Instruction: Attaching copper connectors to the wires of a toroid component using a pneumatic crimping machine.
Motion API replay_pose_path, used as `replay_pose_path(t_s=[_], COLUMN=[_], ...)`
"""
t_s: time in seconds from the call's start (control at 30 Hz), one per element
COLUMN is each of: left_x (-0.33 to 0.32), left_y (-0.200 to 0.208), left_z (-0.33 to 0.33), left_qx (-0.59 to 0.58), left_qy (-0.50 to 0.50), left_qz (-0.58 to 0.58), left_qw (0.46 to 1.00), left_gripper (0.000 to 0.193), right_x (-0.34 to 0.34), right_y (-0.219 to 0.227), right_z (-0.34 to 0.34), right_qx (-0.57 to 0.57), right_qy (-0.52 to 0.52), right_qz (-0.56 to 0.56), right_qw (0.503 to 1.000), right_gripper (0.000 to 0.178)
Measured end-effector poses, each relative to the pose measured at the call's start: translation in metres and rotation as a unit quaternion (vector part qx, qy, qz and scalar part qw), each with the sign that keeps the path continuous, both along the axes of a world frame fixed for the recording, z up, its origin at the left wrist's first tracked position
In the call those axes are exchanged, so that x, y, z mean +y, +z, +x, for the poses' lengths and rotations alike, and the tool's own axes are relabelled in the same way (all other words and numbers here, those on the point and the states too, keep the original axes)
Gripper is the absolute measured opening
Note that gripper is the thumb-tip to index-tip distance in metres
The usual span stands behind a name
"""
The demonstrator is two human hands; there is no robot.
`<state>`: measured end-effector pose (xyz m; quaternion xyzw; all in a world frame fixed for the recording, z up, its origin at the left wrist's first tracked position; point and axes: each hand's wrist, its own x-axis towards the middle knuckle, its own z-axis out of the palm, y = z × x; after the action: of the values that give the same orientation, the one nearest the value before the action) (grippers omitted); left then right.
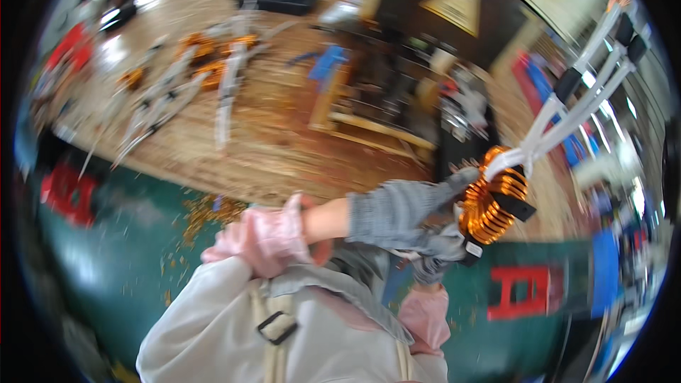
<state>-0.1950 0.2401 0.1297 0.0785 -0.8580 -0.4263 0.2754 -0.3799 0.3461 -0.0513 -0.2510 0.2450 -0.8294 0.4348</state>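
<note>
A coil (494, 202) wound with thick copper wire is held up at the right, beyond the bench's front edge. Long white-sleeved leads (550, 131) with black sections run from it toward the upper right. My left hand (415, 207), in a grey knit glove, reaches across and closes on the coil's left side. Below it, my right hand (433, 259), gloved the same way, grips the coil's lower side; its fingers are partly hidden. Both hands are blurred by motion.
Several more copper coils (206, 64) with white leads lie on the wooden bench (277, 142). A wooden-framed fixture (379, 131) stands before a dark panel with a yellow triangular sign (454, 7). Red stools (521, 291) stand on the green floor (128, 276), where yellowish scraps (206, 216) are scattered.
</note>
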Motion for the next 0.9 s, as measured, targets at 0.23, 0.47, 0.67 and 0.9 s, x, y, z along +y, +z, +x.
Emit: replay_pose_path(t_s=[0.23, 0.47, 0.67, 0.9], left_x=[-0.012, -0.026, -0.048, -0.06], left_y=[-0.038, -0.089, -0.081, -0.086], left_z=[0.018, 0.096, 0.131, 0.182], left_qx=[-0.073, -0.15, -0.127, -0.127], left_qy=[-0.062, 0.115, 0.231, 0.408], left_qz=[-0.064, 0.167, 0.223, 0.093], left_qw=[0.993, 0.968, 0.938, 0.899], left_gripper=[0.082, 0.071, 0.064, 0.05], right_x=[0.041, 0.036, -0.01, -0.103], right_y=[0.033, 0.007, 0.095, 0.1], right_z=[-0.041, -0.182, -0.325, -0.227], right_qx=[0.176, 0.262, 0.541, 0.642], right_qy=[-0.233, -0.49, -0.463, -0.482], right_qz=[0.094, 0.22, 0.578, 0.167], right_qw=[0.952, 0.802, 0.398, 0.572], right_gripper=[0.028, 0.027, 0.041, 0.025])
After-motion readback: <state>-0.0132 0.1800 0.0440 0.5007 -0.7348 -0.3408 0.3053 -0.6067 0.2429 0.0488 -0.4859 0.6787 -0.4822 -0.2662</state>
